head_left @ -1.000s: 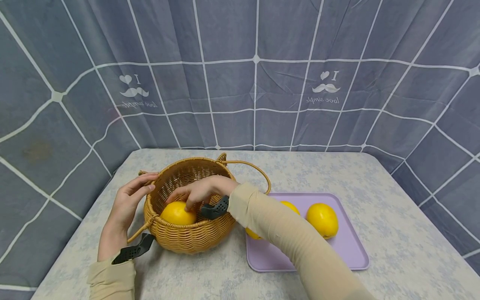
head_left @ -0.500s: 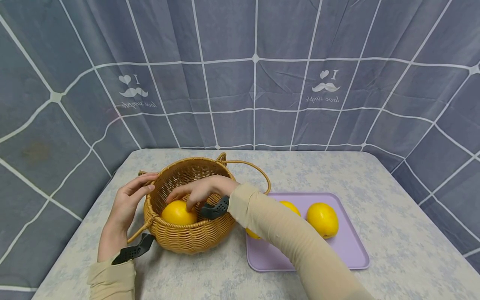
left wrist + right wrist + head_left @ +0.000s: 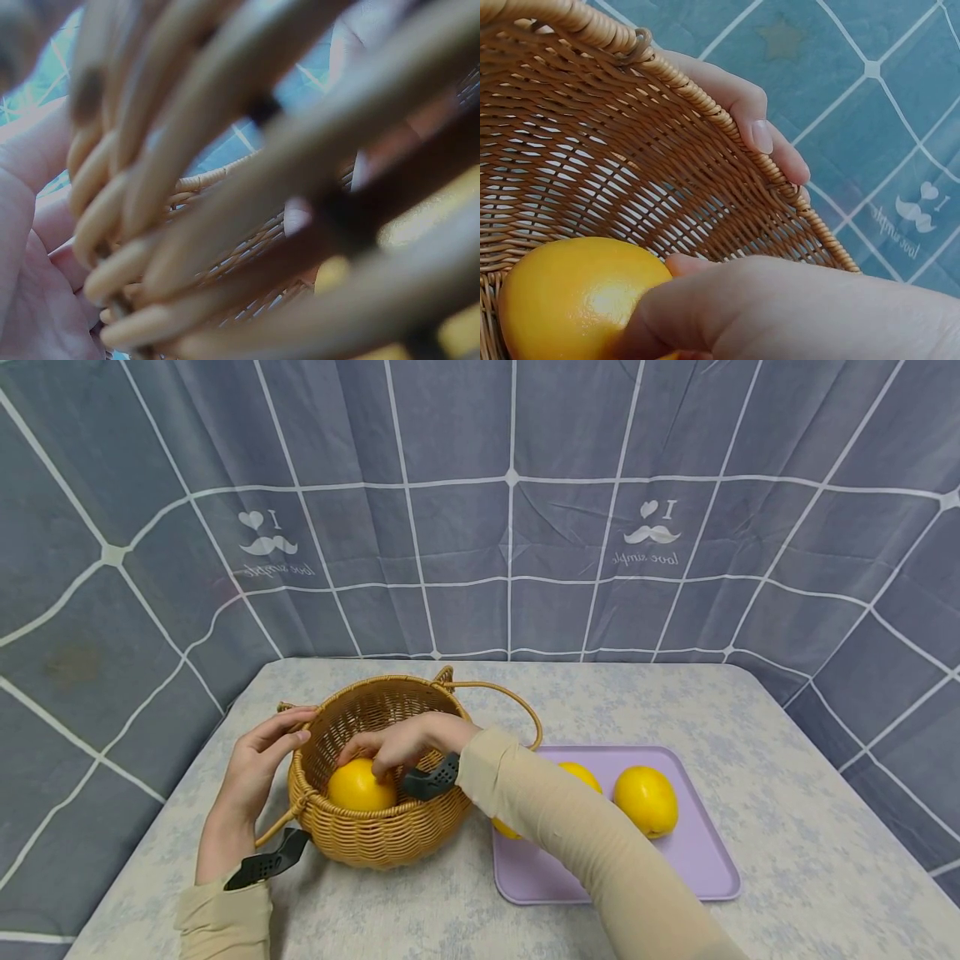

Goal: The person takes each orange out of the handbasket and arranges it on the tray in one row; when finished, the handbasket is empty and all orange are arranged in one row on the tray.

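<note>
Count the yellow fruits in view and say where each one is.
3. One fruit lies in the basket under the right hand. Two sit on the purple tray: one in plain view, one partly hidden behind the sleeve. The basket could hide more.

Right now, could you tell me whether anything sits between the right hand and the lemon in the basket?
Nothing visible does: the right hand already grips the lemon inside the basket, whose rim the left hand holds.
</note>
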